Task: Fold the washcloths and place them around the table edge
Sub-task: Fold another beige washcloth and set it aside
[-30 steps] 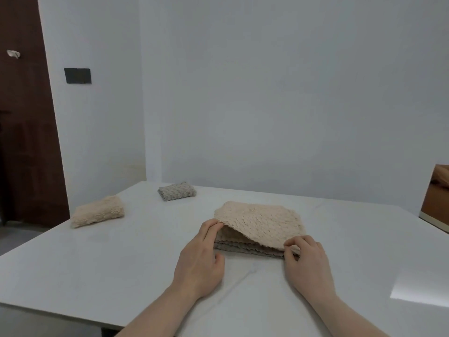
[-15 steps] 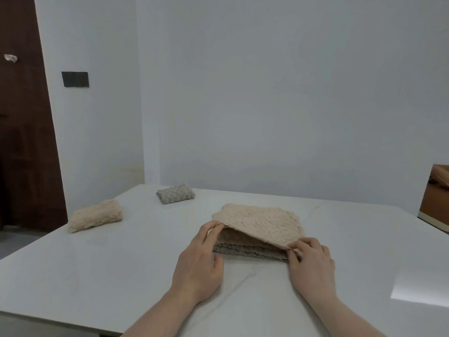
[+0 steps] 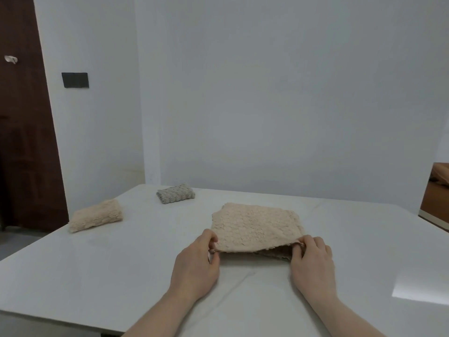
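Both hands, left (image 3: 194, 263) and right (image 3: 312, 261), pinch the near corners of the beige washcloth (image 3: 255, 227) atop the stack mid-surface (image 3: 97, 276); carry both corners evenly to the far edge.

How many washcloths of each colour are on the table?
Beige: 2, one folded washcloth near the left edge and one flat washcloth pinched at its near corners by the left hand and the right hand.
Grey: 1 plainly seen, the folded grey washcloth near the far edge.
Total: 3. Something lies under the flat one, but what it is I cannot tell.
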Demonstrator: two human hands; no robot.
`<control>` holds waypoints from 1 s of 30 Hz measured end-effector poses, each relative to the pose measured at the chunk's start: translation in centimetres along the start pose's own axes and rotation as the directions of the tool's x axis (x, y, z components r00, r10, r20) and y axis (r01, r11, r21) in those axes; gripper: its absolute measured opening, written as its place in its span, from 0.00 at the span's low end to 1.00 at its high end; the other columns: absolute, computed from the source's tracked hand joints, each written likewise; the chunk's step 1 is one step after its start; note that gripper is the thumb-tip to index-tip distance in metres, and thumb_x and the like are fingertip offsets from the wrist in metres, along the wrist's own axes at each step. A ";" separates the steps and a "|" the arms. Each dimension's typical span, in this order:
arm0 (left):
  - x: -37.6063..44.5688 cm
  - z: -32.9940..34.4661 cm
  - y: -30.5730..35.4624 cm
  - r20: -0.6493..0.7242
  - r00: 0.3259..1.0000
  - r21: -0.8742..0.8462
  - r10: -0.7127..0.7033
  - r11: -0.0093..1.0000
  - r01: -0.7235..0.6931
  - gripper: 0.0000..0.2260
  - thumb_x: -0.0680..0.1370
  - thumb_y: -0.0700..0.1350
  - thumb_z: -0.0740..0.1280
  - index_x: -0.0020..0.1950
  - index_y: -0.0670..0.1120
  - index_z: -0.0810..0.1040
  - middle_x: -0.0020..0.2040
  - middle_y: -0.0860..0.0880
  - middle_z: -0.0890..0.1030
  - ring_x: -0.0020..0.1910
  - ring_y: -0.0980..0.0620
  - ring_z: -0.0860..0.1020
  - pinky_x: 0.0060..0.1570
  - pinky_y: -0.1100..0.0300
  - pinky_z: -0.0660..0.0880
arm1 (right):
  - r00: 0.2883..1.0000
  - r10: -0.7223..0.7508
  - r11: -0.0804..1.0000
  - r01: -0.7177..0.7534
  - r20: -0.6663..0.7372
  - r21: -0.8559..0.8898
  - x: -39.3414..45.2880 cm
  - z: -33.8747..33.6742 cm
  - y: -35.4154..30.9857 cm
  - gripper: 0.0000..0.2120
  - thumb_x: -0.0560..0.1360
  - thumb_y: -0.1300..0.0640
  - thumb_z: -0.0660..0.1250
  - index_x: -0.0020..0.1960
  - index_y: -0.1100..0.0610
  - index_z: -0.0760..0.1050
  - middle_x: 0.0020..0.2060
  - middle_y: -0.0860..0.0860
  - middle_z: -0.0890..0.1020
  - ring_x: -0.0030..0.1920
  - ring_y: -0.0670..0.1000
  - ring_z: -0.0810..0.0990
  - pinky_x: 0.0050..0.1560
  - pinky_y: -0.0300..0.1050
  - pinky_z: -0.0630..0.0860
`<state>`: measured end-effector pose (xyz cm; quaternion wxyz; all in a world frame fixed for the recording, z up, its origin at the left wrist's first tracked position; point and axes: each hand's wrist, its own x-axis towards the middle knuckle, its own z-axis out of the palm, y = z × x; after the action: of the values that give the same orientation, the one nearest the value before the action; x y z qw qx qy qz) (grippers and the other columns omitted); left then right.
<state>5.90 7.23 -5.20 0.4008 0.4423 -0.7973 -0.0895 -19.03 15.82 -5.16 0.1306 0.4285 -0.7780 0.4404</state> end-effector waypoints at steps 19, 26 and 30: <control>0.1 0.1 0.0 -0.081 0.997 0.072 -0.019 0.997 0.025 0.10 0.84 0.50 0.57 0.61 0.58 0.76 0.49 0.58 0.83 0.46 0.51 0.80 0.46 0.55 0.74 | 0.999 -0.031 0.964 0.028 0.010 0.264 0.0 -0.2 0.1 0.14 0.76 0.68 0.57 0.54 0.52 0.69 0.50 0.50 0.77 0.54 0.56 0.75 0.52 0.48 0.69; -0.6 -0.8 0.8 -0.062 0.998 0.062 0.008 0.998 -0.004 0.23 0.85 0.53 0.57 0.79 0.61 0.58 0.64 0.58 0.80 0.51 0.52 0.80 0.49 0.56 0.75 | 0.994 -0.107 0.950 0.103 -0.003 0.293 -0.7 -0.8 -0.1 0.14 0.77 0.67 0.57 0.55 0.50 0.70 0.51 0.49 0.78 0.55 0.53 0.75 0.54 0.49 0.71; -1.7 -1.7 1.4 0.046 0.997 0.089 0.056 0.994 -0.060 0.34 0.83 0.50 0.58 0.80 0.64 0.38 0.79 0.61 0.62 0.54 0.51 0.79 0.49 0.55 0.75 | 0.997 -0.075 0.945 0.071 0.000 0.319 -1.4 -1.6 -0.1 0.12 0.78 0.66 0.59 0.55 0.51 0.71 0.50 0.48 0.78 0.54 0.53 0.76 0.52 0.49 0.70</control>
<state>6.66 9.72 -4.31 0.3652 0.4344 -0.8217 -0.0512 -18.36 17.86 -4.97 0.0712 0.4749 -0.6811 0.5526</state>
